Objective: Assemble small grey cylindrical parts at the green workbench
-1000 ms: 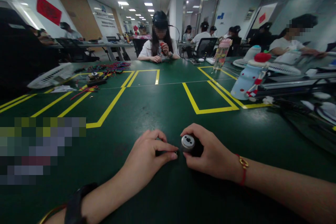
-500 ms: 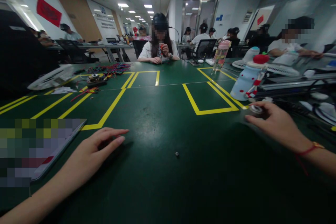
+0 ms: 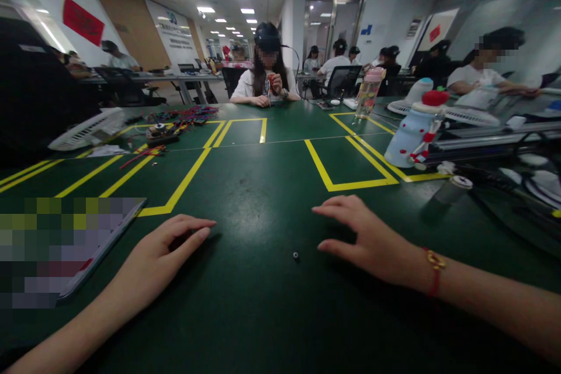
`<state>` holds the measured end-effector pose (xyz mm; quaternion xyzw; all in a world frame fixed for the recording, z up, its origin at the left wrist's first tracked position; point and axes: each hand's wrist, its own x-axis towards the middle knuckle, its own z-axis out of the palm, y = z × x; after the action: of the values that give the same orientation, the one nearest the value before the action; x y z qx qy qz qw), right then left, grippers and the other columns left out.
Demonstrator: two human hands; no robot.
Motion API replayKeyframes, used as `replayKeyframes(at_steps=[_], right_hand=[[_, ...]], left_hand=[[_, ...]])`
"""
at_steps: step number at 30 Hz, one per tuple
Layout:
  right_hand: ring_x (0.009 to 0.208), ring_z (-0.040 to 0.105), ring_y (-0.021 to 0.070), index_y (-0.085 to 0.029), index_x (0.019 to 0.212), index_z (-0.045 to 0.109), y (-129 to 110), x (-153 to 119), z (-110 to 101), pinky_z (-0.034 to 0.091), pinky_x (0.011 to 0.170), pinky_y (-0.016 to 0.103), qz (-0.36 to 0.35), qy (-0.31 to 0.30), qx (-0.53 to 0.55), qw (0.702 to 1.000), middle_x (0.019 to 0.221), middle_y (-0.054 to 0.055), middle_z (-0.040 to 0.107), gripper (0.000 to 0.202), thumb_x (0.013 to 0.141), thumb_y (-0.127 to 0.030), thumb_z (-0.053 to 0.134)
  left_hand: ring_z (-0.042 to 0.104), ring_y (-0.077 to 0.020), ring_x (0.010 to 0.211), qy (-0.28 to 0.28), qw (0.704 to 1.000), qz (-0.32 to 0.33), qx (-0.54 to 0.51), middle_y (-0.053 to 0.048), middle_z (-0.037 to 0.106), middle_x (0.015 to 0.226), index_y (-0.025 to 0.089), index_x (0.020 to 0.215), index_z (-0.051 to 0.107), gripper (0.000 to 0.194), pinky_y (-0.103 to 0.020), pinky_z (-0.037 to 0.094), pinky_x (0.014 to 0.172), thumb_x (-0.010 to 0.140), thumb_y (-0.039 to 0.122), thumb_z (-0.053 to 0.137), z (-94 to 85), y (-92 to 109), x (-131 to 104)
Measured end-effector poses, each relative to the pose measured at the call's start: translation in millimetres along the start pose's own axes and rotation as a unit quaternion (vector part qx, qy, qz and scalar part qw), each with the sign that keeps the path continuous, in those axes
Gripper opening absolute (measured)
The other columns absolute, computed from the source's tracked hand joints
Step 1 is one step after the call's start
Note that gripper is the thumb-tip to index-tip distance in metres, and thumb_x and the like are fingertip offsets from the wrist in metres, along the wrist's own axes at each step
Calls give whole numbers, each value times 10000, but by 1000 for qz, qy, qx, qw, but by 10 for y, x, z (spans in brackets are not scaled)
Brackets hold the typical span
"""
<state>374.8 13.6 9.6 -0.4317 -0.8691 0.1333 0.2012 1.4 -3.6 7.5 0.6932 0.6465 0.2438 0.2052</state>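
Resting on the dark green surface (image 3: 245,315), two items lie out of hand.

Item one: small part (image 3: 295,255), dark, with a pale ring-like end and a dark centre; lower centre of the frame, loose on the surface, between the two hands, touching neither. Finer detail too small to tell.

Item two: grey cylinder (image 3: 451,190), pale round top; right of the frame, near the dark cables (image 3: 499,210). It seems to stand on its end, though the wide view makes it lean.

Left hand (image 3: 173,248): lower left of centre, just beside the flat panel (image 3: 87,245). Grip holds nothing; thumb and forefinger a narrow gap apart.

Right hand (image 3: 368,239): right of centre, the nearer hand to the small part. Grip bare, thumb and fingers spread wide.

Progress: the cylinder appears put aside; the small part, by judgement, remains to be dealt with, being separate and unheld. No joined pieces show between the hands.

Surroundings: blue bottle (image 3: 405,134) with red top, upper right; tangle of wires (image 3: 193,114), upper left; seated person (image 3: 243,85) across the surface, upper centre.
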Motion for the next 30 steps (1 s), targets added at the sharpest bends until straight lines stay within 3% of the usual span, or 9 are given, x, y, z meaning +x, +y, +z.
replayKeyframes(at_steps=[3,6,9,11,14,16,18,21,30], right_hand=[[1079,575,169,-217,1173,684,-352,219,271,501,945,336,-65,-76,75,992,1165,70,630,306,925,-368,587],[970,607,136,-196,992,702,-265,226,219,513,869,292,-54,-47,77,994,1031,56,658,216,971,-267,499],[959,619,160,-199,1031,682,169,29,-172,504,865,323,10,59,-13,998,1053,76,670,243,975,-326,483],[974,615,208,-178,1007,682,559,-184,-522,479,892,375,76,120,-141,980,1058,108,679,278,959,-371,488],[1003,602,265,-138,1002,676,1116,-538,-975,446,906,410,197,159,-316,914,1080,141,679,327,921,-389,482],[969,606,265,-125,1016,675,1371,-726,-1158,445,867,393,280,157,-347,882,1078,152,680,369,914,-408,461],[933,613,251,-127,1039,680,1497,-833,-1245,440,824,372,347,130,-321,872,1074,162,685,406,923,-433,440],[917,617,237,-134,1066,681,1503,-858,-1272,426,793,360,382,101,-277,876,1080,176,685,424,931,-452,434],[797,600,213,-137,1044,689,1346,-809,-1314,409,727,352,432,141,-266,850,1002,178,702,388,903,-423,468]], left_hand=[[664,-258,1043,-9,1000,15,6,-38,728,1158,297,1081,739,373,-348,513,893,894,576,576,-5,-91,14],[665,-255,1045,-11,1000,11,1,-41,728,1154,290,1061,742,372,-337,507,892,891,580,582,-7,-122,23],[664,-265,1039,-2,1000,1,-12,-32,737,1135,293,1019,744,370,-355,506,900,890,593,571,10,-87,26],[665,-270,1026,14,1000,-6,-22,-8,747,1102,303,980,747,353,-361,504,903,884,594,571,31,-46,22],[673,-264,1002,31,999,-12,-30,24,754,1054,314,939,750,319,-345,501,895,870,581,590,52,17,8],[675,-260,998,29,999,-16,-27,28,756,1048,314,934,748,312,-338,506,886,873,573,584,46,52,-6],[669,-259,1019,13,1000,-18,-22,25,754,1066,318,951,745,313,-341,511,894,889,565,564,24,74,-20],[657,-264,1049,-11,1000,-13,-18,13,746,1091,322,979,741,322,-360,511,923,904,565,543,-8,71,-29],[645,-261,1064,-24,999,-10,-24,10,736,1085,308,975,737,306,-373,484,970,915,543,549,-13,86,-32]])
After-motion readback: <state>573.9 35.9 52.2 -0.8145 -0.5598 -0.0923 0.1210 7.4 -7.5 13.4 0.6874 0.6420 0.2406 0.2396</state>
